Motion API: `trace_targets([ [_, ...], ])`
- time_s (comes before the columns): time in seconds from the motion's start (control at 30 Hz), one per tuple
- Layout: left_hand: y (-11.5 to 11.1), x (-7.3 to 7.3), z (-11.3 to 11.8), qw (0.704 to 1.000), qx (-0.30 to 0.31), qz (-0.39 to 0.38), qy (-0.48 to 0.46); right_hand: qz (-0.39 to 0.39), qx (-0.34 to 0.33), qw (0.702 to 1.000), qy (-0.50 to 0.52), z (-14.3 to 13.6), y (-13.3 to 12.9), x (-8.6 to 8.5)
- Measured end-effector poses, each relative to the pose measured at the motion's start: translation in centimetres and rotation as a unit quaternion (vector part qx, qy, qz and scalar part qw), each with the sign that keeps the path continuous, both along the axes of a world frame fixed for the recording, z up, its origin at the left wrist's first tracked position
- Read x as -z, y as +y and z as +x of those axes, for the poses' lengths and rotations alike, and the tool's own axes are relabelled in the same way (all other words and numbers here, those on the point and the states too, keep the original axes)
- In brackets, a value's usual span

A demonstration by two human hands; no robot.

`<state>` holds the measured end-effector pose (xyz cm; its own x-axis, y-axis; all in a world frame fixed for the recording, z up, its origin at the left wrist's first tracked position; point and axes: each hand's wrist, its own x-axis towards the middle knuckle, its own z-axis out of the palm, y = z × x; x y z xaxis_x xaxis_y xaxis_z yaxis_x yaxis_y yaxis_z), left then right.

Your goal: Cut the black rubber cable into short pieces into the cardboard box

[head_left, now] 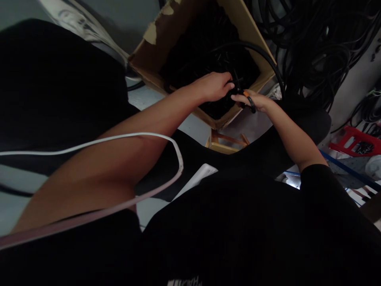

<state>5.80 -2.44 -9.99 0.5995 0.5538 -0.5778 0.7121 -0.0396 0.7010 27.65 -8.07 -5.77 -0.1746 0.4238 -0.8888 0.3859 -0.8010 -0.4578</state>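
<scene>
My left hand (218, 85) reaches in over the open cardboard box (154, 51), its fingers pinched together on a thin black piece that is too dark to make out fully. Close beside it on the right, my right hand (256, 100) is closed around a tool with an orange-and-black curved handle (252, 104). The tool's working end is lost against the dark contents. Many small black pieces (223, 59) fill the box below both hands. A thick black hose (262, 51) arches over the box and down past my right hand.
Coils of black hose (315, 51) hang or lie at the upper right. A wooden stool (224, 147) stands under the box. A red plastic stool (354, 142) is at the far right. A pale cord (143, 135) loops across the view near my left arm.
</scene>
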Motion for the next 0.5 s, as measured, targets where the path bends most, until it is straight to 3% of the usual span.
trace_targets([
  [0.13,0.3,0.3,0.0,1.000,0.007,0.004,0.008,0.044,-0.015,0.998,-0.035,0.1,-0.1,0.2],
  [0.3,0.7,1.0,-0.3,1.000,0.013,0.021,0.009,0.027,0.015,0.998,-0.055,0.0,-0.5,1.1],
  [0.5,1.0,2.3,-0.5,0.998,0.029,-0.014,-0.056,0.024,0.011,0.996,-0.082,0.8,-1.4,1.2],
])
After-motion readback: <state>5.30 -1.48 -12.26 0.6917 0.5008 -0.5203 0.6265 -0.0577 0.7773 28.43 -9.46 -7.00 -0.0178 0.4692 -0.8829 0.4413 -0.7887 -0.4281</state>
